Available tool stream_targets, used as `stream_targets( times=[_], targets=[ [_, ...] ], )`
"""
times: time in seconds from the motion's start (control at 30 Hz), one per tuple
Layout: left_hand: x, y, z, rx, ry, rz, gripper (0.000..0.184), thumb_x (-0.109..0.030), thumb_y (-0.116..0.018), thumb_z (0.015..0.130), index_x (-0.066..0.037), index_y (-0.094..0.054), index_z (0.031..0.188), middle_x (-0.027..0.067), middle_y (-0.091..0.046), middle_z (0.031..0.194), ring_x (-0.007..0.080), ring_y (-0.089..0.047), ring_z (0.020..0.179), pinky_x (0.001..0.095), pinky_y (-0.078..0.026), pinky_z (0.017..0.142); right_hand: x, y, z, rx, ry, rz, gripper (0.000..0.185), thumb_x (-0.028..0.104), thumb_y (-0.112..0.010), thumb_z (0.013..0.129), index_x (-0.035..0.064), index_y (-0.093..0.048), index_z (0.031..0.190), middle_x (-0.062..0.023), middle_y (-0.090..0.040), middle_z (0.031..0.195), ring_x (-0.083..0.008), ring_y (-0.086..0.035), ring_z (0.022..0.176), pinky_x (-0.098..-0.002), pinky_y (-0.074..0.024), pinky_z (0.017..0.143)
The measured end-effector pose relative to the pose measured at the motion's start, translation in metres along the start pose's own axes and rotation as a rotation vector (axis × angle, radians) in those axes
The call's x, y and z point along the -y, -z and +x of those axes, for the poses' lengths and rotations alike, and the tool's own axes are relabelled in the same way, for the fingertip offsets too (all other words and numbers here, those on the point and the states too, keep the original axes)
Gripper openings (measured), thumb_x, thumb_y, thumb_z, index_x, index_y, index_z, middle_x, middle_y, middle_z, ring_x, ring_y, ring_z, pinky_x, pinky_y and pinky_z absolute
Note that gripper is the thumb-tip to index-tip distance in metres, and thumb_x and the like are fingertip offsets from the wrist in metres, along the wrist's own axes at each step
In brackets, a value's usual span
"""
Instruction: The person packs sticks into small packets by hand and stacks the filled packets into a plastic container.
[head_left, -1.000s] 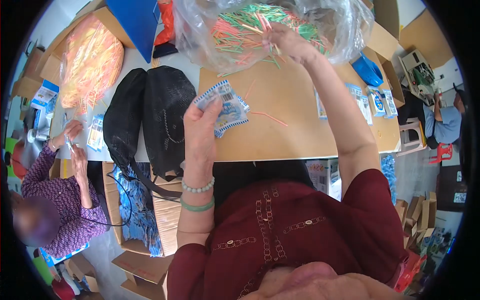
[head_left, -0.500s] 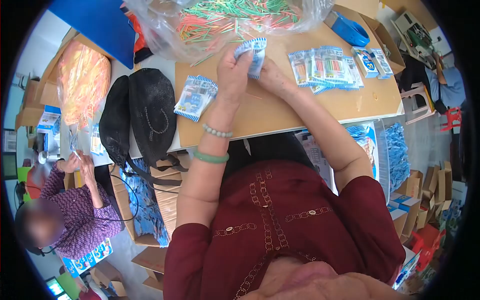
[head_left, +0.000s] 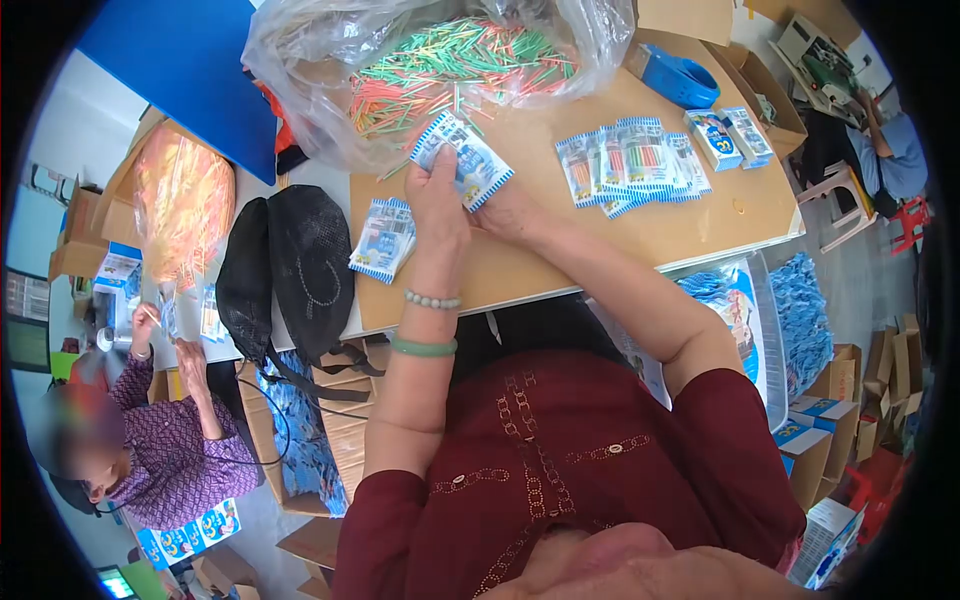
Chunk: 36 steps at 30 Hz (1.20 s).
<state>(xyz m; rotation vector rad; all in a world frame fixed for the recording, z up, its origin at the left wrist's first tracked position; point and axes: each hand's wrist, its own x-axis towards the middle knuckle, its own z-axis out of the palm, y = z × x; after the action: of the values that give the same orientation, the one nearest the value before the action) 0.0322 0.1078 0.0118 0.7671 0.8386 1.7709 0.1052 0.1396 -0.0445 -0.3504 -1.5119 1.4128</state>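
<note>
A small blue-and-white plastic packet (head_left: 474, 165) with striped ends is in my left hand (head_left: 437, 195), the thumb pressed across its front. My right hand (head_left: 510, 212) is at the packet's lower right corner, fingers partly hidden behind it, seeming to grip that edge. By my left wrist lies a small pile of similar packets (head_left: 383, 240). To the right, several packets (head_left: 628, 160) lie overlapping, coloured sticks showing through their clear windows. Beyond my hands, a large clear plastic bag (head_left: 300, 75) lies spread with loose green, red and pale sticks (head_left: 470, 65).
Two small boxes (head_left: 713, 139) and a blue ring-shaped object (head_left: 680, 78) sit at the table's right. A black mesh bag (head_left: 305, 265) lies left. Bins of blue packets (head_left: 800, 310) stand below. A co-worker (head_left: 180, 450) handles something at left; another person (head_left: 898, 150) sits far right.
The packet has moved slightly left and down and has been turned so its broad printed face shows. My right hand has shifted left and down with it.
</note>
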Motion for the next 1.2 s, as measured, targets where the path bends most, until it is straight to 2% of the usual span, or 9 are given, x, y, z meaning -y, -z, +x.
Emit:
stream_targets(
  times=[0.17, 0.27, 0.4, 0.5, 0.57, 0.67, 0.9, 1.07, 1.2],
  targets=[
    [-0.006, 0.000, -0.002, -0.047, -0.021, 0.054, 0.020, -0.005, -0.052, 0.091, 0.001, -0.059, 0.109, 0.0025, -0.063, 0.101, 0.0088, -0.059, 0.087, 0.0248, -0.048, 0.079, 0.007, 0.003, -0.006, -0.041, 0.156, -0.246, 0.042, 0.014, -0.054, 0.093, 0.0098, -0.042, 0.133, -0.0013, -0.051, 0.125, -0.0143, -0.052, 0.111, -0.0291, -0.0454, 0.091],
    [-0.024, 0.001, -0.013, -0.060, -0.115, 0.061, 0.019, -0.005, -0.052, 0.091, 0.001, -0.059, 0.108, 0.0024, -0.063, 0.100, 0.0088, -0.059, 0.087, 0.0246, -0.048, 0.078, 0.048, 0.009, -0.004, 0.023, -0.240, -0.566, 0.039, 0.010, -0.053, 0.093, 0.0082, -0.044, 0.131, -0.0007, -0.055, 0.116, -0.0107, -0.053, 0.105, -0.0262, -0.0462, 0.087],
    [-0.018, 0.007, -0.015, 0.003, -0.328, 0.138, 0.018, -0.006, -0.053, 0.091, 0.001, -0.059, 0.106, 0.0021, -0.063, 0.099, 0.0084, -0.058, 0.086, 0.0240, -0.048, 0.077, 0.030, 0.010, -0.012, 0.003, -0.257, -0.369, 0.038, 0.010, -0.047, 0.092, 0.0066, -0.046, 0.130, -0.0096, -0.053, 0.127, -0.0202, -0.050, 0.118, -0.0322, -0.0369, 0.100],
    [-0.002, 0.010, -0.007, 0.057, -0.429, 0.270, 0.017, -0.007, -0.055, 0.091, 0.002, -0.059, 0.105, 0.0021, -0.063, 0.098, 0.0079, -0.058, 0.085, 0.0236, -0.048, 0.075, 0.003, 0.006, -0.012, 0.006, -0.128, -0.328, 0.038, 0.008, -0.045, 0.091, 0.0056, -0.047, 0.130, -0.0088, -0.057, 0.121, -0.0205, -0.052, 0.113, -0.0318, -0.0379, 0.099],
    [-0.003, 0.008, 0.000, -0.006, -0.306, 0.091, 0.016, -0.006, -0.056, 0.090, 0.001, -0.060, 0.104, 0.0024, -0.063, 0.097, 0.0076, -0.058, 0.084, 0.0236, -0.048, 0.074, 0.003, 0.003, -0.015, 0.009, -0.075, -0.305, 0.038, 0.007, -0.044, 0.091, 0.0051, -0.048, 0.129, -0.0084, -0.058, 0.118, -0.0207, -0.054, 0.111, -0.0316, -0.0384, 0.098],
    [-0.015, 0.014, -0.003, -0.061, -0.239, 0.008, 0.015, -0.006, -0.057, 0.090, 0.000, -0.060, 0.103, 0.0028, -0.064, 0.096, 0.0078, -0.059, 0.083, 0.0238, -0.049, 0.075, 0.036, -0.004, -0.012, -0.101, -0.115, -0.341, 0.020, 0.005, -0.051, 0.090, 0.0068, -0.053, 0.111, 0.0035, -0.053, 0.088, -0.0055, -0.048, 0.080, -0.0218, -0.0426, 0.070],
    [-0.051, 0.054, -0.025, -0.094, -0.146, 0.068, 0.014, -0.007, -0.056, 0.091, -0.002, -0.060, 0.103, 0.0029, -0.066, 0.094, 0.0089, -0.062, 0.082, 0.0252, -0.050, 0.076, 0.023, 0.020, -0.017, -0.049, -0.164, -0.305, 0.014, 0.005, -0.053, 0.089, 0.0071, -0.053, 0.103, 0.0023, -0.051, 0.083, -0.0060, -0.049, 0.078, -0.0210, -0.0428, 0.071],
    [-0.055, 0.063, -0.051, -0.030, 0.092, 0.130, 0.014, -0.006, -0.053, 0.093, -0.002, -0.060, 0.104, 0.0026, -0.066, 0.095, 0.0090, -0.062, 0.082, 0.0253, -0.051, 0.074, 0.029, 0.012, -0.020, -0.229, -0.216, -0.259, 0.008, 0.006, -0.053, 0.090, 0.0068, -0.053, 0.098, 0.0018, -0.053, 0.084, -0.0062, -0.052, 0.075, -0.0201, -0.0431, 0.067],
    [-0.048, 0.064, -0.061, 0.035, 0.210, 0.114, 0.015, -0.005, -0.051, 0.093, -0.002, -0.060, 0.104, 0.0014, -0.066, 0.095, 0.0080, -0.062, 0.080, 0.0247, -0.052, 0.072, 0.024, 0.017, -0.022, -0.155, -0.160, -0.349, 0.005, 0.006, -0.052, 0.091, 0.0065, -0.053, 0.096, 0.0010, -0.055, 0.081, -0.0063, -0.054, 0.075, -0.0199, -0.0441, 0.066]
  ],
)
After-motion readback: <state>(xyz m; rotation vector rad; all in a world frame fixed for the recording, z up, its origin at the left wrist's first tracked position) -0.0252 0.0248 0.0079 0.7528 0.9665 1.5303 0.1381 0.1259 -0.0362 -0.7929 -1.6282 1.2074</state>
